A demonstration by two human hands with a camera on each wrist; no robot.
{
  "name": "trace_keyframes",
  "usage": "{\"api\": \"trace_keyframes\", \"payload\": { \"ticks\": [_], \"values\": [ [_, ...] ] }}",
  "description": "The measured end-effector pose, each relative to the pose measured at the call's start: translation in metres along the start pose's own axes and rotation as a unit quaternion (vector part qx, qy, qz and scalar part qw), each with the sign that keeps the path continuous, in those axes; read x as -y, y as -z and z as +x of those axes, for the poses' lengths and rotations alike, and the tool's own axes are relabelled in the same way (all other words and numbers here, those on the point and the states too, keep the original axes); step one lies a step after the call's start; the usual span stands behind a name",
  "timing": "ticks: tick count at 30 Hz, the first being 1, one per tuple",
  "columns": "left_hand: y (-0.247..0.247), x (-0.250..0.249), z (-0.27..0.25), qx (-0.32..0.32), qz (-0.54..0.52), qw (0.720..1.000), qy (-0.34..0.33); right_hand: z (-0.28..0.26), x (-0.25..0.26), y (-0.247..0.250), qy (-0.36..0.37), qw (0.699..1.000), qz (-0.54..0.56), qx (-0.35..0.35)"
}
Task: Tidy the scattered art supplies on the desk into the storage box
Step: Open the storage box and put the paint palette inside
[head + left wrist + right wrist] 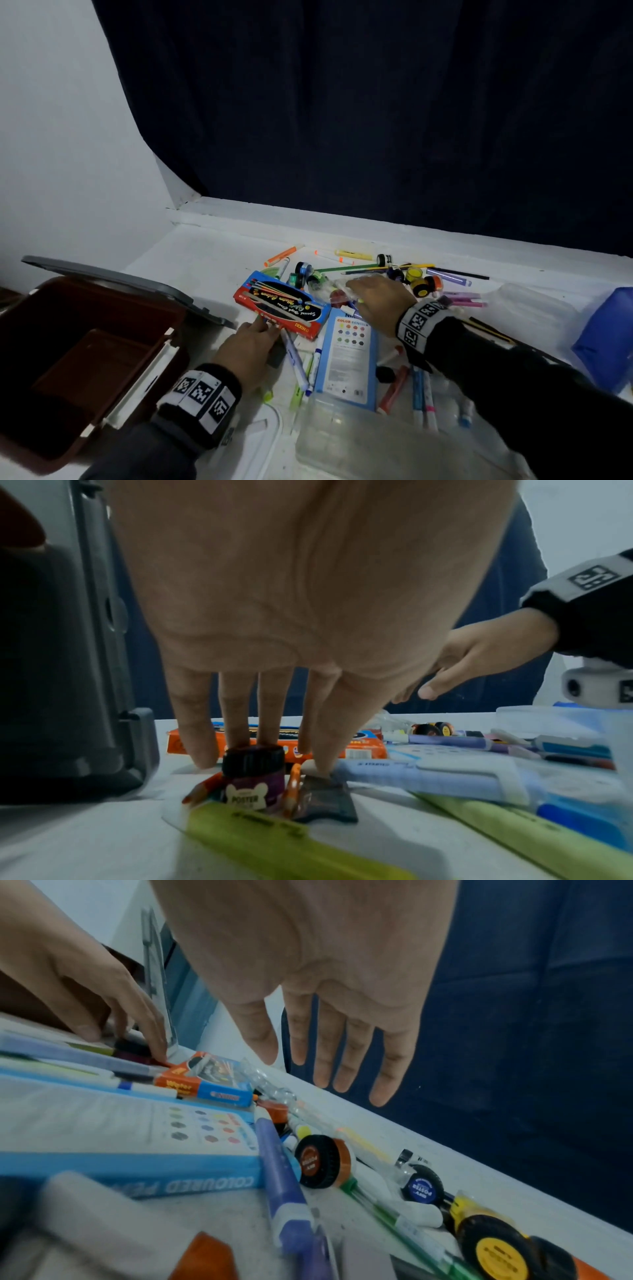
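Your left hand, fingers straight, touches the paint box at its 7 o'clock corner, long axis running 10-to-4, while your right hand hovers spread at 3 o'clock; the bin sits at 9.

We see white desk carrying brown storage box, water colour box, coloured pencil box, scattered markers, poster paint jars
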State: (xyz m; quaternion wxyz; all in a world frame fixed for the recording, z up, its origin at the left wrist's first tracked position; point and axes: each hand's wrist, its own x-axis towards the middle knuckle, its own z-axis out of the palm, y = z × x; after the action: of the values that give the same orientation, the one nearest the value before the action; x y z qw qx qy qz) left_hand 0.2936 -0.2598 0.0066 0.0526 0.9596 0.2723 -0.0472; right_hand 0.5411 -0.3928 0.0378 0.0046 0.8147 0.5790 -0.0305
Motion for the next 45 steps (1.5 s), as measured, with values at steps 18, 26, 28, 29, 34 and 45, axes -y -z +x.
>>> {"api": "trace_keyframes", "payload": {
  "ticks": [18,26,28,29,34,45],
  "values": [
    [0.024,0.008,0.001,-0.091,-0.159,0.982,-0.052,0.002,-0.019,-0.006,0.056,0.991,-0.048,-0.113],
    [0.05,-0.014,-0.005,-0.215,-0.291,0.93,-0.068,-0.047,-0.048,0.037,-0.103,0.971,-0.103,-0.189],
    [0.053,-0.023,-0.008,-0.225,-0.356,0.905,-0.064,-0.056,-0.055,0.038,-0.169,0.971,-0.121,-0.119],
    [0.055,-0.027,-0.011,-0.223,-0.393,0.89,-0.062,-0.058,-0.057,0.037,-0.188,0.97,-0.124,-0.093],
    [0.063,-0.047,-0.029,-0.216,-0.538,0.813,-0.06,-0.051,-0.051,0.012,-0.094,0.992,-0.042,-0.078],
    [0.049,-0.05,-0.069,-0.188,-0.617,0.764,-0.035,-0.021,-0.036,-0.019,0.003,0.992,-0.121,0.046]
  ]
}}
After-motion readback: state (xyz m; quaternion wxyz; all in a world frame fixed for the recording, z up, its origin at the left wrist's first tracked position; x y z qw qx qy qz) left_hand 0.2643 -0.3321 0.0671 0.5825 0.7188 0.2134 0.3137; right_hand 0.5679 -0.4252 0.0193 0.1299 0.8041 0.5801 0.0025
